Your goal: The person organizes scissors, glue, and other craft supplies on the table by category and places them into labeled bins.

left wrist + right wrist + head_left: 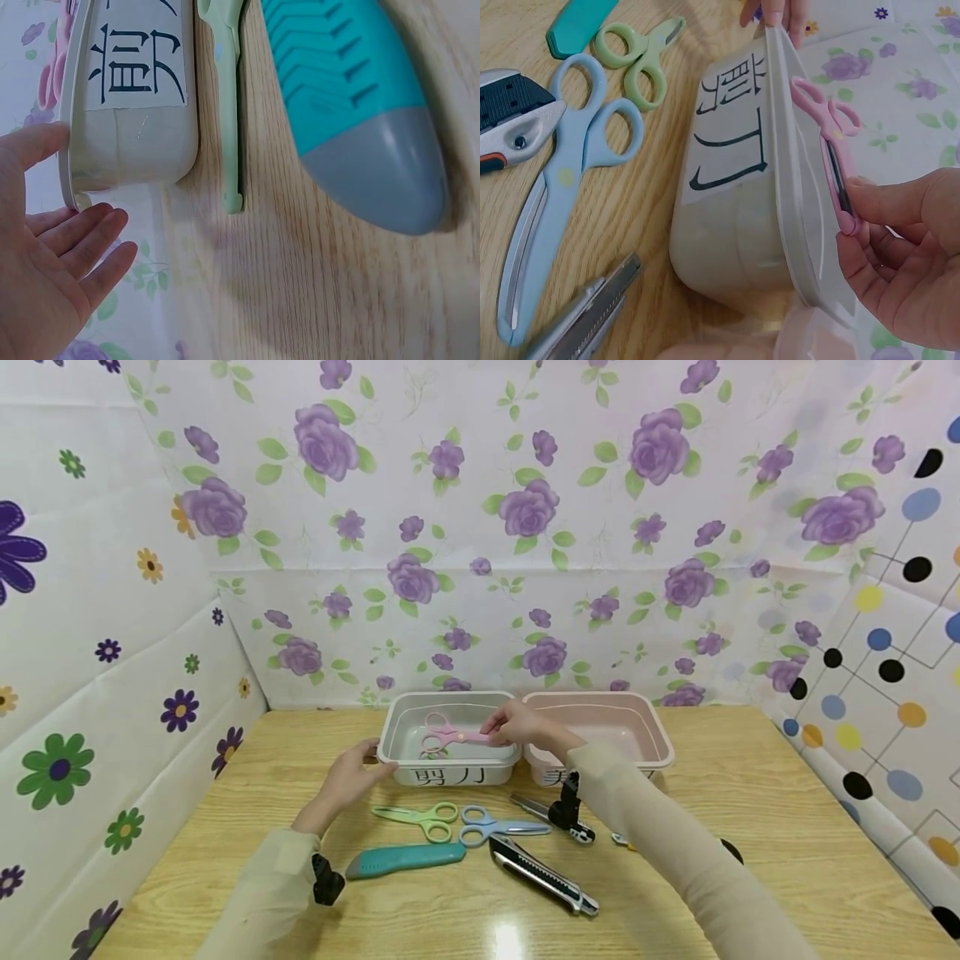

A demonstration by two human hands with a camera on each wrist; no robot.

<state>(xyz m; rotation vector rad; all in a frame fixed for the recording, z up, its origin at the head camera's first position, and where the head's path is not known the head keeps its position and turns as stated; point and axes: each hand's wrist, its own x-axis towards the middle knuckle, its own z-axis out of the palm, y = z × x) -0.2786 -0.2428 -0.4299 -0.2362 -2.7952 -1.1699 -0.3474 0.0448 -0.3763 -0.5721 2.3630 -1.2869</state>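
My right hand [517, 724] pinches pink scissors [829, 127] by the blade end, between thumb and fingers. Their handle loops point left, over the whitish bin [495, 774], whose front carries a label with black characters. In the right wrist view the scissors show alongside the bin's rim. My left hand [45, 247] is at the bin's left end, the thumb touching its rim and the other fingers spread loosely by the corner. In front of the bin lie green scissors [420, 817] and blue scissors [502, 827].
A pinkish bin [660, 745] stands right of the whitish one. Nearer on the wooden table [225, 877] lie a teal utility knife [408, 857], a black and silver cutter knife [543, 877] and another cutter [528, 806]. Flowered cloth [480, 635] rises behind.
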